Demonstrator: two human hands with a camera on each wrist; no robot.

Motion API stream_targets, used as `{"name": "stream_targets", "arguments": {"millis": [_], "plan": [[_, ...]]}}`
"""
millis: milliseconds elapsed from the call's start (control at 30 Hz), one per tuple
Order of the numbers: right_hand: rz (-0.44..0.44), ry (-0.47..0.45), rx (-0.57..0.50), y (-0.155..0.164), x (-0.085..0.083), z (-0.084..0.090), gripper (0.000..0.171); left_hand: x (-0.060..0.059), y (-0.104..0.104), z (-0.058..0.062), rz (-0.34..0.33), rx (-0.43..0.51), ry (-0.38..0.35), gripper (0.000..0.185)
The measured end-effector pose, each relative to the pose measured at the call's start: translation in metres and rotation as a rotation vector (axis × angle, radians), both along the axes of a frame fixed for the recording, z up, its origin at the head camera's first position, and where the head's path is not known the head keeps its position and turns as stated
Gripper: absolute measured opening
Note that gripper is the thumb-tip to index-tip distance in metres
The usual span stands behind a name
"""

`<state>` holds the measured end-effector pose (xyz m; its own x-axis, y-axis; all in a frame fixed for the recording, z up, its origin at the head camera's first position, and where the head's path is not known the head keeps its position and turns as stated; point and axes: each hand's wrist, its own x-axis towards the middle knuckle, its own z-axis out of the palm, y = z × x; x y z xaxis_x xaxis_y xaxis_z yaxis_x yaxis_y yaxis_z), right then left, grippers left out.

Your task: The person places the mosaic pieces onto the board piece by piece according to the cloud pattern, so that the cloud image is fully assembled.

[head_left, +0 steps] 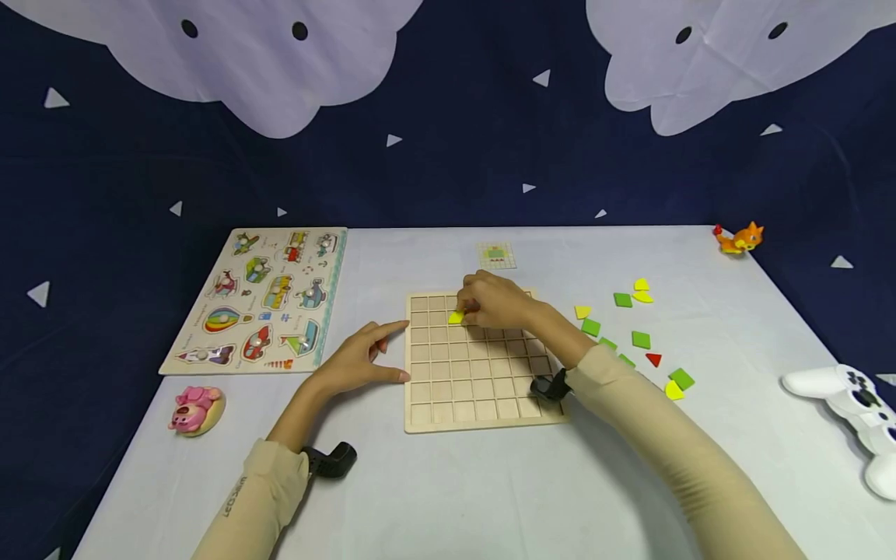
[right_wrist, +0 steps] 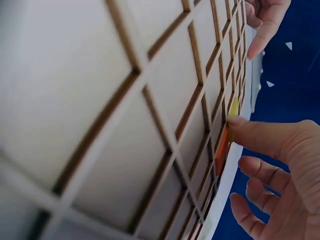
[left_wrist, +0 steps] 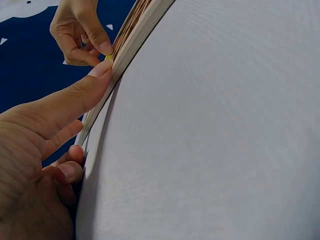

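A square wooden grid board [head_left: 462, 389] lies on the white table. At its far rows my right hand [head_left: 497, 302] pinches a small yellow tile [head_left: 456, 317] between thumb and forefinger, low over the cells. The right wrist view shows the thumb against that yellow tile [right_wrist: 233, 106], with an orange-red piece [right_wrist: 221, 150] in the grid beside it. My left hand [head_left: 357, 362] touches the board's left edge with forefinger and thumb, both fairly straight. Part of the yellow tile is hidden by the right fingers.
Loose green tiles [head_left: 640, 340], yellow tiles [head_left: 583, 312] and a red triangle [head_left: 653, 359] lie to the right. A pattern card [head_left: 496, 255] lies behind the board. Around stand a picture puzzle [head_left: 262, 311], a pink toy [head_left: 196, 410], an orange figurine [head_left: 740, 238] and a white game controller [head_left: 857, 412].
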<state>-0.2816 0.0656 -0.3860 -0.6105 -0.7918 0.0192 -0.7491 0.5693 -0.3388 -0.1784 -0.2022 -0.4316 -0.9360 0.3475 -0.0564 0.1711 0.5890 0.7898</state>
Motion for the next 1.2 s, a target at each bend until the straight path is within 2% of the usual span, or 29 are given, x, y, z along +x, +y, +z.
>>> {"name": "stream_targets", "arguments": {"millis": [133, 367, 500, 667, 833, 1000, 1200], "plan": [[-0.013, -0.056, -0.015, -0.002, -0.001, -0.001, 0.006, 0.001, -0.001, -0.001, 0.008, -0.007, -0.005, 0.087], [-0.042, -0.209, -0.102, -0.001, -0.004, -0.006, 0.005, 0.003, 0.0, -0.004, 0.011, 0.002, 0.009, 0.086], [-0.075, -0.228, -0.077, 0.001, -0.003, -0.006, 0.009, 0.004, 0.001, -0.004, 0.003, 0.01, 0.001, 0.087], [-0.061, -0.132, -0.014, 0.003, -0.001, -0.004, 0.017, 0.003, 0.003, -0.004, 0.007, 0.004, -0.002, 0.087], [-0.038, -0.03, -0.045, 0.012, 0.004, 0.002, 0.024, 0.002, 0.004, -0.003, -0.001, 0.011, -0.003, 0.087], [-0.047, 0.008, -0.086, 0.034, 0.013, 0.008, 0.024, 0.002, 0.001, -0.003, 0.004, -0.002, 0.002, 0.087], [-0.113, 0.03, -0.07, 0.071, 0.025, 0.008, 0.024, 0.002, 0.001, -0.001, 0.004, -0.018, 0.002, 0.088]]}}
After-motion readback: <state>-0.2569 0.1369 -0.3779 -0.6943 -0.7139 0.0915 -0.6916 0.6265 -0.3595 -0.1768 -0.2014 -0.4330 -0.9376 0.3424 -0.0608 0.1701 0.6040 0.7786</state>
